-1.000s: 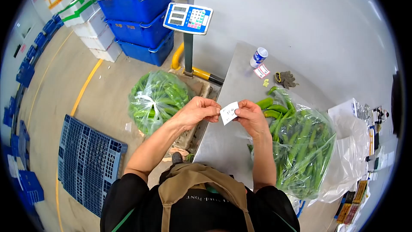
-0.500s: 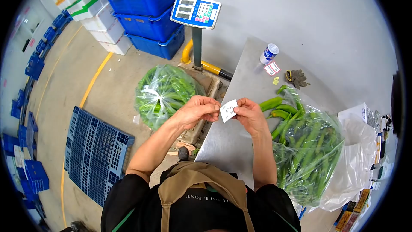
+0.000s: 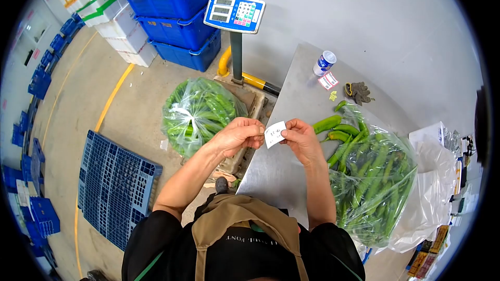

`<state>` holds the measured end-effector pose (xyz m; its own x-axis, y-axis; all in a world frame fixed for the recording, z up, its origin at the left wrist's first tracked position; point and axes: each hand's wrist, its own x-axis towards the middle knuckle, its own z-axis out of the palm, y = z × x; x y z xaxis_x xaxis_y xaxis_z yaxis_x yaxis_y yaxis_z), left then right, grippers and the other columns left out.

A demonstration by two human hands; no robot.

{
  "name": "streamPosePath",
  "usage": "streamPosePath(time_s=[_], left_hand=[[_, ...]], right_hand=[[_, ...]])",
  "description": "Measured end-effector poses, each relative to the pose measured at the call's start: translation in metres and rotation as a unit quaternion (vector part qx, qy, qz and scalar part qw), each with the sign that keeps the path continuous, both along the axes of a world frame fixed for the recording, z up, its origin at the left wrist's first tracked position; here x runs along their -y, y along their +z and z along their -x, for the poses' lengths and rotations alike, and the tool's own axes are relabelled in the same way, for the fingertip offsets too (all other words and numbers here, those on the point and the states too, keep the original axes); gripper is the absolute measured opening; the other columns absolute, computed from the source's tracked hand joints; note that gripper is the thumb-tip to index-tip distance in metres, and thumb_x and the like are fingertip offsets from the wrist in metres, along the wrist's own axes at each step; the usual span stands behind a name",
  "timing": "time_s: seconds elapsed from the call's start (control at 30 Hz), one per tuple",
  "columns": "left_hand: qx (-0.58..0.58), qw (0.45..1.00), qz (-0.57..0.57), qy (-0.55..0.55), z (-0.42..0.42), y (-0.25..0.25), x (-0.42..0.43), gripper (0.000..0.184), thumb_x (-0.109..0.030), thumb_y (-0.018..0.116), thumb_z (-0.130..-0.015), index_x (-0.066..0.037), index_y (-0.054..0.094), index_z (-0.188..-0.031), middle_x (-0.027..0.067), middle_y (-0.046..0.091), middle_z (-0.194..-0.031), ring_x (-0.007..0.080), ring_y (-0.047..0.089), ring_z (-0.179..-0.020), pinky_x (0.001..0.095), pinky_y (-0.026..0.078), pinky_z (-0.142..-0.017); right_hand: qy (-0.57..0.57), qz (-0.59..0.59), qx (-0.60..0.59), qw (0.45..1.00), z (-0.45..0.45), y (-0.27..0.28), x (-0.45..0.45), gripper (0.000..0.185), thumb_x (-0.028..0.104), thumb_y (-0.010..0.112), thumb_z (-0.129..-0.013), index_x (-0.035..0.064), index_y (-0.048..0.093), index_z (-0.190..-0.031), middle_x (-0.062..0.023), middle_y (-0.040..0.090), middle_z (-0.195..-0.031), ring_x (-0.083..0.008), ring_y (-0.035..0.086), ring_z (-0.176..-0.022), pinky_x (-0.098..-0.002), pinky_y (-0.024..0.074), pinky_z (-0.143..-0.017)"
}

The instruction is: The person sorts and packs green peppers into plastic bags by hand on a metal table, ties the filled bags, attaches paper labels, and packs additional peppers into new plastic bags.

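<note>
A small white label [image 3: 274,134] with dark handwriting is stretched between my two hands, above the table's left edge. My left hand [image 3: 240,136] pinches its left side between thumb and fingers. On the other side, my right hand [image 3: 302,140] grips the label's right edge the same way. Just right of that hand, long green peppers [image 3: 328,124] spill from the mouth of a clear plastic bag [image 3: 375,192] full of them. Below and left of my left hand, a tied clear bag of green peppers [image 3: 200,114] rests on the platform scale [image 3: 255,105].
The scale's display [image 3: 234,14] stands on a post. A steel table [image 3: 271,169] carries a white-and-blue canister [image 3: 325,63], printed labels [image 3: 328,80] and a grey glove [image 3: 358,93]. Blue crates [image 3: 182,51] and white foam boxes [image 3: 122,31] are stacked behind. A blue pallet [image 3: 114,187] lies at left.
The label has turned slightly to face me flatter, so more of its writing shows. Both hands keep their hold. The whole view has shifted a little.
</note>
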<state>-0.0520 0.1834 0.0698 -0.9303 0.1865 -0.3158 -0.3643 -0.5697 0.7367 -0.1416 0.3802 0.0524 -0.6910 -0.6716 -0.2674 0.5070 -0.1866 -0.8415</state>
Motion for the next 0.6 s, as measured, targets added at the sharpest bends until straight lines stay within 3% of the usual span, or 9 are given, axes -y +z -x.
streamPosePath(time_s=[0.23, 0.27, 0.33, 0.43, 0.53, 0.6], left_hand=[[0.018, 0.997, -0.074, -0.008, 0.001, -0.011, -0.004, 0.015, -0.013, 0.057, -0.086, -0.002, 0.055, -0.076, 0.0006, 0.047, -0.064, 0.0121, 0.045, -0.057, 0.0273, 0.04, -0.057], [0.024, 0.995, -0.092, -0.008, 0.001, -0.015, -0.003, 0.014, -0.013, 0.057, -0.086, -0.003, 0.054, -0.076, 0.0004, 0.047, -0.063, 0.012, 0.045, -0.057, 0.0276, 0.04, -0.056], [0.034, 0.993, -0.116, -0.008, 0.002, -0.021, -0.002, 0.014, -0.013, 0.057, -0.085, -0.004, 0.054, -0.075, 0.0004, 0.047, -0.063, 0.0122, 0.045, -0.056, 0.028, 0.039, -0.055], [0.047, 0.991, -0.126, -0.012, 0.004, -0.024, 0.001, 0.012, -0.012, 0.058, -0.084, -0.005, 0.055, -0.075, 0.0008, 0.05, -0.063, 0.0129, 0.046, -0.055, 0.0286, 0.039, -0.053], [0.06, 0.992, -0.112, -0.015, 0.003, -0.019, 0.0, 0.015, -0.013, 0.057, -0.084, -0.007, 0.053, -0.071, 0.001, 0.049, -0.062, 0.0128, 0.045, -0.054, 0.028, 0.037, -0.052], [0.066, 0.994, -0.089, -0.008, 0.004, -0.01, -0.003, 0.023, -0.013, 0.055, -0.085, -0.008, 0.049, -0.064, 0.0007, 0.045, -0.06, 0.0116, 0.041, -0.054, 0.0262, 0.032, -0.05]], right_hand=[[0.006, -0.035, -0.025, 0.999, -0.003, -0.003, 0.007, 0.014, 0.005, 0.067, -0.078, 0.006, 0.058, -0.09, -0.0049, 0.062, -0.085, -0.014, 0.059, -0.078, -0.0292, 0.0471, -0.07], [-0.052, -0.111, -0.171, 0.978, -0.007, -0.002, 0.011, 0.016, 0.005, 0.067, -0.077, 0.0059, 0.059, -0.091, -0.0055, 0.062, -0.087, -0.0161, 0.058, -0.08, -0.0307, 0.0466, -0.072], [-0.16, -0.252, -0.443, 0.845, -0.018, 0.006, 0.019, 0.021, 0.004, 0.067, -0.074, 0.0058, 0.06, -0.094, -0.0069, 0.06, -0.09, -0.0203, 0.058, -0.085, -0.0338, 0.0454, -0.075], [-0.225, -0.197, -0.675, 0.675, -0.017, 0.023, 0.021, 0.026, 0.003, 0.068, -0.069, 0.0066, 0.063, -0.094, -0.0073, 0.057, -0.092, -0.0255, 0.054, -0.092, -0.0375, 0.0418, -0.079], [-0.101, -0.134, -0.722, 0.671, -0.016, 0.032, 0.024, 0.021, 0.002, 0.069, -0.066, 0.0057, 0.065, -0.086, -0.0055, 0.056, -0.089, -0.0257, 0.052, -0.092, -0.0375, 0.039, -0.081], [-0.08, -0.12, -0.736, 0.662, -0.013, 0.029, 0.026, 0.02, 0.002, 0.07, -0.066, 0.0052, 0.064, -0.085, -0.0048, 0.056, -0.089, -0.0249, 0.052, -0.091, -0.0374, 0.039, -0.081]])
